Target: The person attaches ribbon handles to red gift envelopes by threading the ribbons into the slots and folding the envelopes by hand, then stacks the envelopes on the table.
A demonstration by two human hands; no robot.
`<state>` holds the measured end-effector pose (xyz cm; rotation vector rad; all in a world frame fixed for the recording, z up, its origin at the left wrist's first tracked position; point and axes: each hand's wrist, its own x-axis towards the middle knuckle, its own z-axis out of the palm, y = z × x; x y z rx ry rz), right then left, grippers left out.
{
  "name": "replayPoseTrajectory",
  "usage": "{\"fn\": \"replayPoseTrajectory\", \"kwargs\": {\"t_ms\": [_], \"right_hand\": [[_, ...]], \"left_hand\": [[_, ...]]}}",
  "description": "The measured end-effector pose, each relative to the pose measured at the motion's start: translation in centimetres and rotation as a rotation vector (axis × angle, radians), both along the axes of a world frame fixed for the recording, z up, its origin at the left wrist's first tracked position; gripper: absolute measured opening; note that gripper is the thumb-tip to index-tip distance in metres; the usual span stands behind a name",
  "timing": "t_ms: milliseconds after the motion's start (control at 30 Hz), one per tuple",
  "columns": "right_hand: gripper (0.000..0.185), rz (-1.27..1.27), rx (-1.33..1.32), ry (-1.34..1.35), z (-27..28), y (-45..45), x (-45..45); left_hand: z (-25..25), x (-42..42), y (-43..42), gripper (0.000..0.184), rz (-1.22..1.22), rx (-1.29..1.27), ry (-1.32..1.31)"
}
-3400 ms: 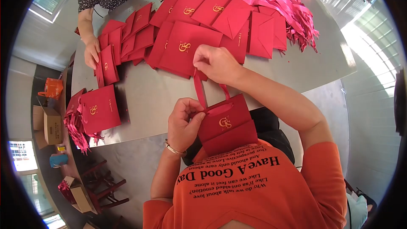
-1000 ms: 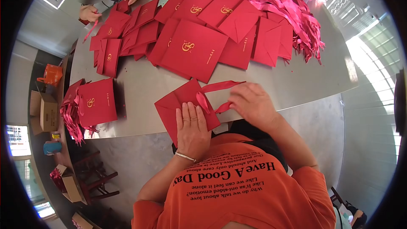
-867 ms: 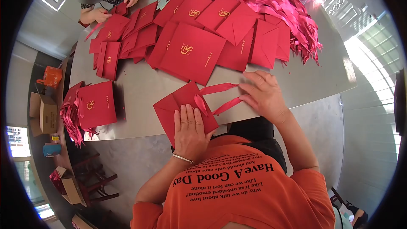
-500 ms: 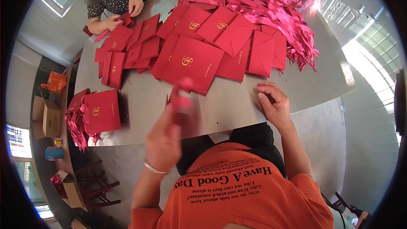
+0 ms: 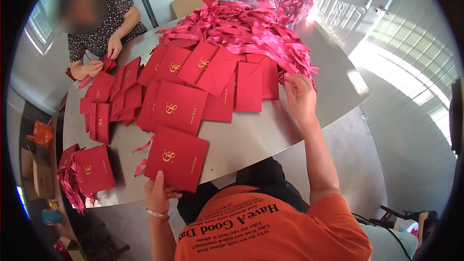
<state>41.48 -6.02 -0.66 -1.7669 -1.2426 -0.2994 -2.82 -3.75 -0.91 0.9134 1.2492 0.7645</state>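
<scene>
My left hand (image 5: 162, 194) grips the lower left corner of a red paper gift bag (image 5: 176, 157), thumb on its face and the other fingers partly beneath. The bag carries a gold emblem, and pink ribbon ends (image 5: 140, 166) stick out at its left side. My right hand (image 5: 300, 97) reaches to the near edge of a big heap of pink ribbons (image 5: 237, 29). Its fingertips are pinched together on a ribbon there. Several flat red bags (image 5: 180, 106) overlap across the table between the hands and the heap.
A co-worker (image 5: 108, 24) at the far left handles a small red piece. Bags with ribbons attached (image 5: 95, 169) lie at the table's left edge. A clear plastic sack of ribbons (image 5: 290, 0) sits at the back. Cardboard boxes (image 5: 41, 174) stand at left, beside the metal table (image 5: 333, 77).
My left hand has turned the bag face up and lowered it toward the table's front edge. My right hand has moved forward from the bare tabletop to the ribbon heap. The view has shifted.
</scene>
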Motion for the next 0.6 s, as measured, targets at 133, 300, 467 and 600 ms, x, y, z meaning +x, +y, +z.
{"fn": "replayPoseTrajectory", "kwargs": {"t_ms": [133, 300, 467, 600], "right_hand": [[0.02, -0.43, -0.48, -0.392, -0.1, 1.8, 3.4], [0.02, -0.432, -0.495, -0.323, -0.6, 0.9, 4.2], [0.017, 0.024, -0.114, 0.466, 0.2, -2.3, 2.7], [0.023, 0.546, 0.174, 1.024, 1.7, -5.2, -0.7]], "left_hand": [[0.2, -0.4, 0.2, 0.042, -0.002, 0.107, 0.211], [-0.7, -0.2, -1.1, 0.05, 0.047, 0.502, 0.681], [0.9, 0.7, -0.4, 0.05, -0.035, 1.077, 1.059], [1.5, 2.2, 2.5, 0.045, -0.256, 1.243, 0.937]]}}
